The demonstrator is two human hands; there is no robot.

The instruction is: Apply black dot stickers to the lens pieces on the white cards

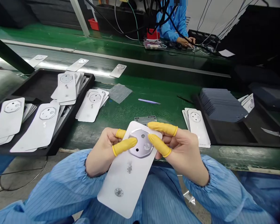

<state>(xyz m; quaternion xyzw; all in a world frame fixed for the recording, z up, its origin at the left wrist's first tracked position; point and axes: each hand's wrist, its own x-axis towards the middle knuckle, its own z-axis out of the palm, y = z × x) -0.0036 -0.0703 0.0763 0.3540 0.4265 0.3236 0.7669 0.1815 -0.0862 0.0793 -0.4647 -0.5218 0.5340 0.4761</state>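
Note:
Between both hands, tilted over the table's front edge, is a white phone back cover [128,180] with an octagonal silver camera plate [142,152] near its top. My left hand [107,147] grips the left edge, its thumb in a yellow finger cot lying on the plate. On the other side my right hand [177,144] holds the upper right corner, with the cotted thumb at the plate's edge and the forefinger along the top. The fingers beneath the cover are partly hidden. Just behind its top edge lies a clear sheet with black dots [146,119].
Stacked white covers fill parts of a black tray [60,132] at left; more stacks [91,105] [199,127] lie on the green table. Purple tweezers [149,101] rest mid-table. A right tray [233,140] holds dark sheets [221,105]. Covers [118,71] lie on the conveyor; a person [172,25] sits beyond.

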